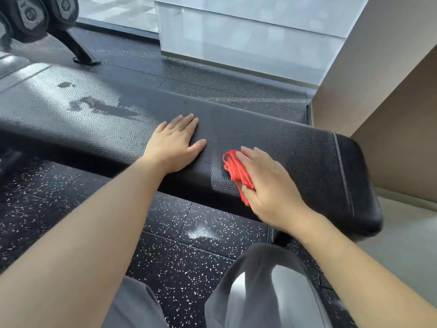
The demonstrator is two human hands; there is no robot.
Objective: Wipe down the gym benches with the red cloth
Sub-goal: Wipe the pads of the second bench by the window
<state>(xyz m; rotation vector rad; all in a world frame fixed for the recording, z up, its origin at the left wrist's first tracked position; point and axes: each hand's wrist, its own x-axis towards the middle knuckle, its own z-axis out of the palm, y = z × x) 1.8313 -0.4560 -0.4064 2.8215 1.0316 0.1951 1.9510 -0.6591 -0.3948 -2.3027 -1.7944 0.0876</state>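
- Head view: a black padded bench (295, 150) runs across the frame from the left to the right edge, above a speckled black floor (189, 268).
- The left hand (176, 144) lies flat on the bench top, palm down, fingers straight and slightly spread, holding nothing.
- The right hand (267, 185) holds a bunched red cloth (234, 166) against the bench's near edge, just right of the left hand. Its fingers lie over the cloth and the thumb pinches it from below.
- Wet patches (104, 107) show on the bench's left part, well apart from the cloth.
- Dumbbells (30, 15) sit at the top left.
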